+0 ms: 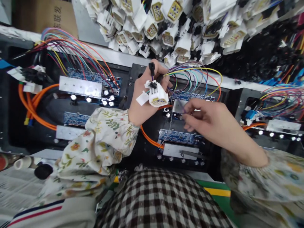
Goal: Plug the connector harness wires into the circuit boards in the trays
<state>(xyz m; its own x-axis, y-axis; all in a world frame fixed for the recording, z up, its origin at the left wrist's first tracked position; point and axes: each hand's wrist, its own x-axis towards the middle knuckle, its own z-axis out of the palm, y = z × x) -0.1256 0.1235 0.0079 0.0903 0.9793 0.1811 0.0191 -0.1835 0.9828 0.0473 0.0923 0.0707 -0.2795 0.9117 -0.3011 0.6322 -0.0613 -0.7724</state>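
Wrapped round a bundle of coloured wires (197,68), my left hand (146,91) also bears a white connector (158,96) and a small black plug (151,67) at its end. To the right, my right hand (204,118) is closed in a pinch, with a thin dark wire between thumb and forefinger. Beneath both hands lies a black housing (137,152) with blue circuit boards (178,136) and a silver metal plate (174,150). Orange cables (148,137) curve along the housing's left part.
A large pile of white connectors (174,12) fills the back. A second housing (14,126) with boards and orange cables (39,118) is at the left, another with wires (282,98) at the right. A cardboard box (47,15) stands at the back left.
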